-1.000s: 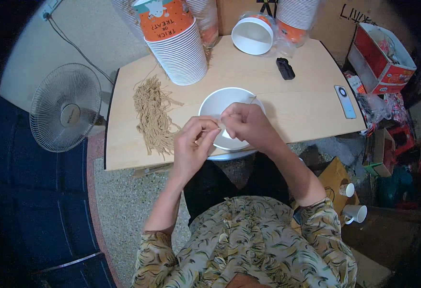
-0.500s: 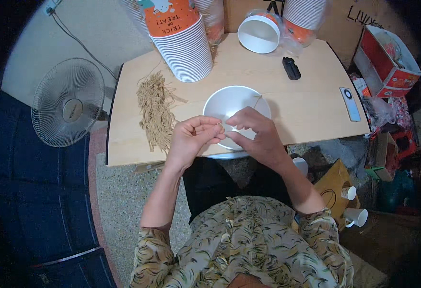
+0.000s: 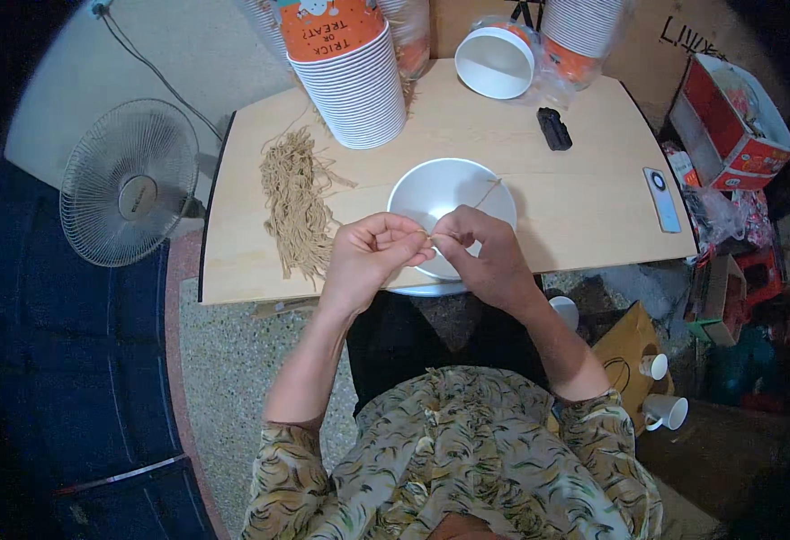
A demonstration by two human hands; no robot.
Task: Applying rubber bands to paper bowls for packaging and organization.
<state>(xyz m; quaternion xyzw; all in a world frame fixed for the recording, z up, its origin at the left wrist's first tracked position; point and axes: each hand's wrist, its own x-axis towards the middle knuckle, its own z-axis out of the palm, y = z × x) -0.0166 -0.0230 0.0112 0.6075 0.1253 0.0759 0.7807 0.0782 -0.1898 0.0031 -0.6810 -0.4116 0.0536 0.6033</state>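
From the head camera, looking down: a pale tabletop (image 3: 584, 193) reaches away from the wearer. At its far left stands a tall stack of paper tubs (image 3: 359, 94); at the far edge one tub lies on its side (image 3: 496, 63), beside a plastic-wrapped stack (image 3: 579, 36). A small black object (image 3: 554, 129) and a phone (image 3: 659, 200) lie to the right. Off the table are a round fan (image 3: 130, 184) on the left, and a red carton (image 3: 732, 121) and white mug (image 3: 666, 411) on the right.

A round, smooth white tub (image 3: 422, 193) sits open at the near edge, in front of the wearer. Left of it is a tangled heap of tan cords (image 3: 296, 202), thin, stringy and loose-ended. The stacked tubs show ribbed white rims and an orange printed side.

Over the tub, the left hand (image 3: 372, 256) and right hand (image 3: 485, 256) meet, thumbs and fingertips pinching a thin tan cord (image 3: 489, 192), whose end pokes up past the right hand. The hands cover the tub's near part and most of the cord; any knot is too small to make out. The tall stack is cut off at the top, and dark lens corners swallow the edges.
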